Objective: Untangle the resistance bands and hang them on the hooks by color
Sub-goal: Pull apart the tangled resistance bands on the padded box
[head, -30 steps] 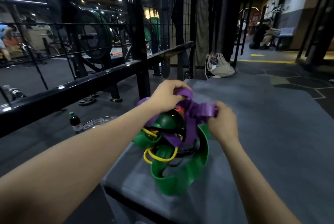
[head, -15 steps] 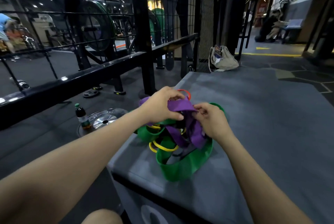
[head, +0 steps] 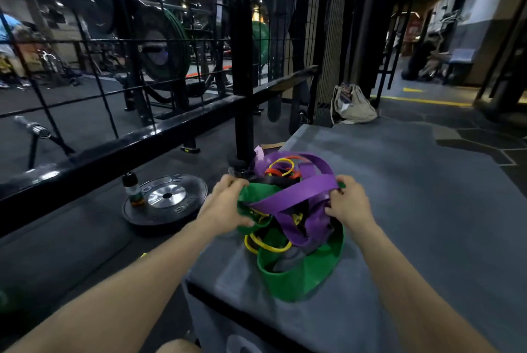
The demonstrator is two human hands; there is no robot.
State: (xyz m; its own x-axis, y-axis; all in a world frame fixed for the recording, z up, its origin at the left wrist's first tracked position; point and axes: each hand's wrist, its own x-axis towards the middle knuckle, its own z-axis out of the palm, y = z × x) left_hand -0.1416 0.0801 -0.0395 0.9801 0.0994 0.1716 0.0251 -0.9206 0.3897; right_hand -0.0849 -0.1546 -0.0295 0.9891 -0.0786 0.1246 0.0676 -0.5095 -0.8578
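Note:
A tangled heap of resistance bands lies on the near left corner of a grey padded box (head: pixel 399 210). A wide green band (head: pixel 302 275) loops at the front. A purple band (head: pixel 296 194) stretches across the top between my hands. Thin yellow bands (head: pixel 268 245) and an orange band (head: pixel 281 172) wind through the heap. My left hand (head: pixel 225 204) grips the green band at the heap's left side. My right hand (head: pixel 346 203) pinches the purple band at the heap's right side. No hooks are visible.
A black steel rail (head: pixel 114 150) and upright post (head: pixel 242 67) of a rack run along the left. On the floor below lie a weight plate (head: pixel 165 198) and a small bottle (head: pixel 132 188). A beige bag (head: pixel 353 106) sits beyond the box.
My hands have moved apart, pulling the purple band flat across the top of the heap. My left hand shifted from the purple band to the green one.

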